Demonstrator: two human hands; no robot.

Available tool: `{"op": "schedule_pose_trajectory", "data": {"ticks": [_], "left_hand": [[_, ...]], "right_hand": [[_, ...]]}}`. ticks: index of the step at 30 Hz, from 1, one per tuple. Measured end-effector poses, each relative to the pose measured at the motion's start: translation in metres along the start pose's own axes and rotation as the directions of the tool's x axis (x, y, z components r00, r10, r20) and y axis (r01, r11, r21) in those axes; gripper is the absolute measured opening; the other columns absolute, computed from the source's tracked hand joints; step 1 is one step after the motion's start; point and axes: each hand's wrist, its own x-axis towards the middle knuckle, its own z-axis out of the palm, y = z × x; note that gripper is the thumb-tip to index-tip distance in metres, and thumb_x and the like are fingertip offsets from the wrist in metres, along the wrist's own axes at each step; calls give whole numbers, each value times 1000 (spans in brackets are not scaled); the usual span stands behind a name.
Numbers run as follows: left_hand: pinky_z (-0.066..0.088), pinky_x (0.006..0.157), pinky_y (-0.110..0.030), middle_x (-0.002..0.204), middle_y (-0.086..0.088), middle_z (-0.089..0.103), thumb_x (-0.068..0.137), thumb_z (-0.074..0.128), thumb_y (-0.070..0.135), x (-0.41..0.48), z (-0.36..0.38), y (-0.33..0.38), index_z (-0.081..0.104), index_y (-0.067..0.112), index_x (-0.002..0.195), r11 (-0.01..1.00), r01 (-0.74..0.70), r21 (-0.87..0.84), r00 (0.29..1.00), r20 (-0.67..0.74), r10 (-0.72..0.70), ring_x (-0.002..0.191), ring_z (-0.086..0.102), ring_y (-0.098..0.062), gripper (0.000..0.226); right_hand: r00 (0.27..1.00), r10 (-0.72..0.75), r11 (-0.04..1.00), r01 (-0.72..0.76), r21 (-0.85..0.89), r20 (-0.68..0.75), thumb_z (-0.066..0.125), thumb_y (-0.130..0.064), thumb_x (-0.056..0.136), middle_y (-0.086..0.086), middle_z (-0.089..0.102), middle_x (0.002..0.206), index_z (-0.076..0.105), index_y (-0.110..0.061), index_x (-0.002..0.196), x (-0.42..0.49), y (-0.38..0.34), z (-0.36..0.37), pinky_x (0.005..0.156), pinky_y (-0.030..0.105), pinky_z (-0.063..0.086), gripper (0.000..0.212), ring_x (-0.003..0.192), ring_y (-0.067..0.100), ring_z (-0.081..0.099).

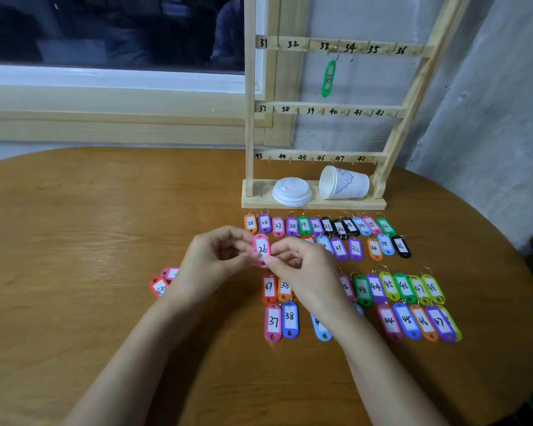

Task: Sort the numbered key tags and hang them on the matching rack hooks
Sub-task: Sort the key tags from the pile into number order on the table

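Observation:
Both hands hold a pink tag numbered 26 [262, 249] upright above the table. My left hand [219, 256] pinches its left edge and my right hand [302, 265] pinches its lower right. Rows of coloured numbered tags [317, 226] lie in front of the wooden rack [336, 109], with more tags [406, 290] lower right. The rack's bars are marked 31 to 48. A green tag 33 [328, 79] hangs on hook 33. My right hand hides some tags in the middle rows.
A white paper cup [343, 183] lies on its side on the rack's base beside a stack of white lids [291, 192]. Two tags, red [160, 287] and pink [170, 273], lie apart at the left. The round wooden table [90, 226] meets a window sill behind.

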Motion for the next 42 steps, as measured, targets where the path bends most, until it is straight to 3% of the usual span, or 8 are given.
{"op": "schedule_pose_trajectory", "data": {"ticks": [4, 8, 15, 20, 27, 33, 37, 42], "left_hand": [[50, 61, -15, 77, 1, 71, 80, 71, 7, 4, -12, -3, 68, 19, 88, 983, -18, 184, 990, -136, 44, 68, 66, -8, 15], [48, 67, -7, 78, 7, 70, 79, 73, 6, 6, -40, -4, 69, 23, 81, 893, 30, 449, 936, -326, 133, 70, 66, -3, 17], [46, 66, -11, 71, 9, 68, 73, 78, 7, -20, -57, -1, 73, 19, 80, 718, 104, 688, 955, -271, 121, 71, 62, 0, 15], [38, 62, -5, 78, 11, 67, 66, 84, 18, -37, -57, -1, 74, 27, 79, 693, 102, 713, 988, -152, 11, 75, 59, -4, 19], [48, 73, -27, 88, 14, 63, 73, 78, 15, -36, -48, -6, 75, 34, 89, 602, -12, 798, 997, -34, 65, 81, 59, -7, 24], [47, 72, -32, 87, 16, 60, 84, 68, 20, -28, -38, -13, 74, 34, 87, 566, -40, 823, 990, -45, 135, 86, 57, -12, 16], [47, 72, -32, 91, 9, 64, 80, 74, 18, -24, -27, -11, 75, 25, 84, 538, -124, 834, 945, -67, 322, 91, 52, -15, 9], [46, 65, -22, 81, 8, 67, 83, 69, 15, -15, -6, 0, 74, 22, 86, 703, -85, 706, 920, -215, 328, 74, 60, -7, 9]], "right_hand": [[998, 42, 999, -40, 34, -44, 71, -20, 82, -13, 67, 72, 68, -27, 82, 2, 0, -8, 65, 13, 50, 7, 72, -2, 62], [995, 66, 997, -62, 49, -69, 70, -20, 83, -13, 67, 74, 65, -31, 81, 4, -1, -22, 67, 10, 48, 12, 74, -5, 61], [993, 69, 995, -63, 71, -94, 71, -17, 82, -10, 68, 79, 69, -20, 89, 0, 5, -32, 65, 5, 45, 8, 76, -5, 61], [992, 85, 993, -76, 95, -95, 71, -15, 82, -7, 69, 81, 70, -18, 92, -5, 9, -33, 66, 6, 46, 10, 76, -3, 63], [990, 118, 978, -104, 181, -73, 71, -17, 82, -7, 69, 84, 68, -23, 89, -11, 8, -38, 65, 5, 46, 10, 78, -5, 63], [990, 118, 980, -103, 173, -81, 70, -17, 83, -4, 70, 83, 69, -20, 90, -13, 9, -46, 66, 8, 47, 7, 77, -1, 65], [988, 127, 979, -112, 169, -82, 69, -17, 84, -4, 70, 82, 69, -20, 89, -15, 13, -53, 69, 11, 50, 6, 79, 4, 66], [988, 116, 982, -99, 161, -99, 68, -15, 85, -5, 70, 83, 69, -20, 86, -14, 18, -66, 70, 10, 50, 5, 79, 1, 63]]}}
